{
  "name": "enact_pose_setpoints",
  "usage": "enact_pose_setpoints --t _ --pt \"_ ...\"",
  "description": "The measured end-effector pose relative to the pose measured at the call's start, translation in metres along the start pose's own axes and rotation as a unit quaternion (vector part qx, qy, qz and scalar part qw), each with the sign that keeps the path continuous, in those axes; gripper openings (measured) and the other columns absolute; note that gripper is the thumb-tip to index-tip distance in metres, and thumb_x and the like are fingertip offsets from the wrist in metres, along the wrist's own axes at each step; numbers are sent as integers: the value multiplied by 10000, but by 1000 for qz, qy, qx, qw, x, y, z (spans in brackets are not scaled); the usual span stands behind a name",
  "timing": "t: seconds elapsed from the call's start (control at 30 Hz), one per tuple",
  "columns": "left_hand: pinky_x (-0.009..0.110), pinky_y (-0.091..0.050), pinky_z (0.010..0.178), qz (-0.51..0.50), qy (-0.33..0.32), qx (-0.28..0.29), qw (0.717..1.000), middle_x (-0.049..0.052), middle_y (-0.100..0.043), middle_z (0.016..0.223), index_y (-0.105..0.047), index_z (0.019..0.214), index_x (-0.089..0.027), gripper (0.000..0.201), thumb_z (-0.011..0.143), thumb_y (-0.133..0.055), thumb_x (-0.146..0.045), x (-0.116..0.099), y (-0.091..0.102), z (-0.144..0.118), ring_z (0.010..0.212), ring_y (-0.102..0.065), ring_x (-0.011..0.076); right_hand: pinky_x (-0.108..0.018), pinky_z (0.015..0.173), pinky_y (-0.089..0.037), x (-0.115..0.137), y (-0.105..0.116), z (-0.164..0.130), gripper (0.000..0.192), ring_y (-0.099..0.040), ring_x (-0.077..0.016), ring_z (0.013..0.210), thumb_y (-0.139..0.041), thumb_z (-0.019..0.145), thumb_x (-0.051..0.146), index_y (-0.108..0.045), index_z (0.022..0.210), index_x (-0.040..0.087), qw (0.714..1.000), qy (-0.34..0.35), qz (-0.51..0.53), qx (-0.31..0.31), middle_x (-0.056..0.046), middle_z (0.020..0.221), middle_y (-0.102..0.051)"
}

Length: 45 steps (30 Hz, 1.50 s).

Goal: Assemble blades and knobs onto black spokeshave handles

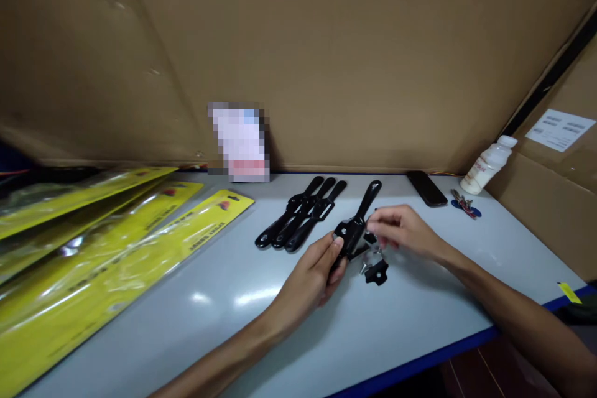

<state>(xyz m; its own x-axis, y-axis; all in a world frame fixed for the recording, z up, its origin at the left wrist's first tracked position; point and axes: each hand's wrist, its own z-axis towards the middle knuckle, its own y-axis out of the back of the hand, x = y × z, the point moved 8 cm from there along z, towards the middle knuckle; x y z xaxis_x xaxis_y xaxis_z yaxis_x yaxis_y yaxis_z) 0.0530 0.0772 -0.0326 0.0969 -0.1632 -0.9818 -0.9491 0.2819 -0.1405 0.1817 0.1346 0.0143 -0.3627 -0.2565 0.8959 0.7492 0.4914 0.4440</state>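
Note:
A black spokeshave [368, 200] is tilted above the table, with my left hand [319, 264] shut around its near handle and the thumb against its middle. A screw [344, 232] shows in the plate over its body. Close to the spokeshave's right side, my right hand [402, 230] has its fingertips pinched together; whatever they hold is hidden. Below that hand lie a black cap plate [377, 273] and a silver screw [364, 268], with other small parts partly covered. Left of my hands, three spokeshave bodies [305, 217] rest side by side.
Yellow-backed clear plastic packs [205, 230] overlap across the table's left side. At the back stands a blurred, pixelated item [242, 143] against the cardboard wall [326, 62]. A phone [426, 188], keys [464, 203] and a white bottle [487, 166] are at back right.

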Motion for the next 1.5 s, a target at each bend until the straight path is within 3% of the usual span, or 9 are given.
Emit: enact_pose_setpoints --t 0.13,0.27,0.37,0.63,0.73,0.97,1.1,1.23,1.5 --pt "169 -224 301 -22 29 -25 999 -101 -359 487 -354 661 -238 431 858 -525 -582 3 6 1 350 -229 43 -237 542 -350 8 68 -2 380 -452 -89 471 -458 973 363 -565 661 174 968 31 -157 -193 22 519 -555" --pt "173 -232 308 -19 44 -25 999 -97 -354 481 -363 644 -235 440 843 -539 -586 2 5 -1 357 -224 44 -248 604 -338 -10 82 -1 258 -520 -109 583 -546 920 211 -603 672 166 926 -40 -368 -73 -6 623 -630" --pt "175 -244 307 -2 37 -22 999 -95 -352 478 -362 627 -234 453 833 -545 -594 0 3 -1 355 -235 45 -250 597 -322 -26 80 -5 135 -550 -127 654 -662 861 253 -664 756 169 903 -100 -418 2 -27 728 -671" --pt "176 -249 300 14 35 -22 999 -93 -360 474 -369 633 -234 426 851 -531 -562 -1 2 -3 341 -250 46 -260 587 -305 -28 64 -5 116 -571 -156 732 -731 814 300 -690 827 192 889 -113 -441 37 -37 818 -681" --pt "178 -251 303 17 42 -20 999 -91 -357 474 -368 634 -236 418 863 -516 -554 0 2 -3 348 -252 50 -263 573 -283 -26 57 -3 46 -558 -151 708 -664 860 209 -660 819 189 879 -79 -469 31 -38 804 -671" --pt "182 -253 317 21 48 -15 998 -94 -344 480 -350 635 -239 406 877 -485 -535 0 1 -1 365 -248 56 -297 567 -259 -15 53 -11 195 -497 -154 602 -451 971 175 -590 834 160 833 -39 -553 9 -82 758 -639" --pt "182 -246 320 26 63 -10 998 -94 -360 502 -353 664 -239 359 912 -440 -484 2 -1 0 370 -263 61 -298 609 -306 20 52 -22 225 -489 -157 636 -364 1030 252 -529 898 176 855 38 -514 -53 -63 783 -615" --pt "179 -229 323 33 86 13 996 -94 -384 516 -362 680 -239 341 924 -434 -466 6 -5 2 366 -268 61 -280 639 -360 47 20 -31 210 -524 -147 674 -377 1044 322 -510 932 204 913 116 -391 -34 -26 808 -611" --pt "176 -210 305 62 98 34 993 -102 -387 509 -371 705 -241 312 928 -446 -446 11 -11 3 340 -267 60 -293 583 -314 42 -28 -24 259 -483 -141 621 -321 1044 265 -513 887 188 869 154 -471 1 -47 805 -633"
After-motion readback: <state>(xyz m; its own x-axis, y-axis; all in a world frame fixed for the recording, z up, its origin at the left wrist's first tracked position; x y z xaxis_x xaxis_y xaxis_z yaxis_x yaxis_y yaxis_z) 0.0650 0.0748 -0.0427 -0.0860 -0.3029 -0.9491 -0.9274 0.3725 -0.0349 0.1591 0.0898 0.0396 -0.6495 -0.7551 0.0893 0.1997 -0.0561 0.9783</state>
